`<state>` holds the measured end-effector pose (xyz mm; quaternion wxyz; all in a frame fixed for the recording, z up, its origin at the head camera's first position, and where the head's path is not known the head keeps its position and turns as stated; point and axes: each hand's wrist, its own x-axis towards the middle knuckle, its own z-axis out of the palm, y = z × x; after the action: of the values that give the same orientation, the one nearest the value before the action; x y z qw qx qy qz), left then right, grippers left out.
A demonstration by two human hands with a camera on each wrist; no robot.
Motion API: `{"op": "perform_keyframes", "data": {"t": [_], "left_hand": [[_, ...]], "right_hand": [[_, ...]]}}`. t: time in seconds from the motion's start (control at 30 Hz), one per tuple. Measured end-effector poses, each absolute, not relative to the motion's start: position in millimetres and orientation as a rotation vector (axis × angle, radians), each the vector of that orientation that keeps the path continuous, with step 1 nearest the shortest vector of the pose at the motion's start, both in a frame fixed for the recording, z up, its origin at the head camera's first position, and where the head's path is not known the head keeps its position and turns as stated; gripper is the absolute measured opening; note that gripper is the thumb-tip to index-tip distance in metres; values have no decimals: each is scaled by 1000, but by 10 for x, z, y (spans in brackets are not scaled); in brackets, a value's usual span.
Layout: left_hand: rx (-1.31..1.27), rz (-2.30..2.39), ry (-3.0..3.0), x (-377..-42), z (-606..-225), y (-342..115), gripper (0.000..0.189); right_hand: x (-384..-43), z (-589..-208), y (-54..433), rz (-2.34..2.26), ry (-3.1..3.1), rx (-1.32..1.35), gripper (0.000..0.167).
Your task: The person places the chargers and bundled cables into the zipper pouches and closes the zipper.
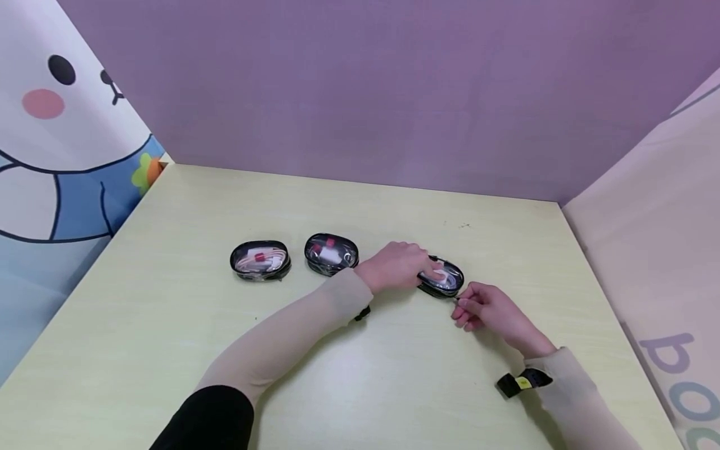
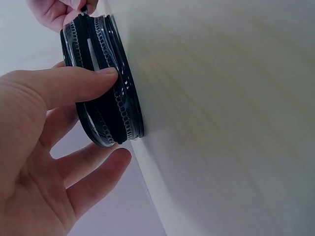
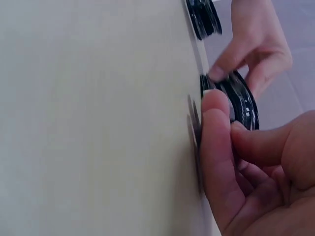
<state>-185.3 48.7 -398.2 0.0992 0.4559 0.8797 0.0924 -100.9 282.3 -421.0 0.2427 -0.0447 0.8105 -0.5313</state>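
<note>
A small oval clear pouch with black trim (image 1: 452,279) lies on the table, and a white cable shows through its top. My left hand (image 1: 398,267) holds it from the left, thumb against the zippered side and fingers on the top. In the left wrist view, the zipper of the pouch (image 2: 106,115) is partly parted near the thumb (image 2: 81,87), with something white showing inside. My right hand (image 1: 492,309) pinches the zipper pull (image 2: 84,10) at the pouch's right end between thumb and forefinger. The right wrist view shows the pull hidden behind these fingers (image 3: 216,132).
Two similar pouches stand left of my left hand: a middle one (image 1: 331,251) with a white block and red pieces, and a far-left one (image 1: 260,260) with a pink-white cable and a red tie. A purple panel (image 1: 360,94) rises behind the pale table (image 1: 169,325).
</note>
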Motion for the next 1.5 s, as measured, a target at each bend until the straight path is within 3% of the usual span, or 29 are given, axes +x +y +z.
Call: {"op": "perform_keyframes", "data": {"t": [0.33, 0.63, 1.0, 1.5], "left_hand": [[1374, 254, 2608, -1828, -3957, 436, 50], [1485, 134, 2636, -1805, -3994, 323, 69], [1636, 239, 2512, -1842, -3991, 357, 63], [1516, 116, 2608, -1788, -3967, 441, 67]], "right_hand": [[-988, -4237, 2726, -1561, 2204, -60, 14], [-1262, -4263, 2760, -1601, 2310, 101, 20], [-1481, -4260, 2760, -1599, 2308, 97, 21], [-1246, -4253, 2825, -1508, 2297, 8, 16]]}}
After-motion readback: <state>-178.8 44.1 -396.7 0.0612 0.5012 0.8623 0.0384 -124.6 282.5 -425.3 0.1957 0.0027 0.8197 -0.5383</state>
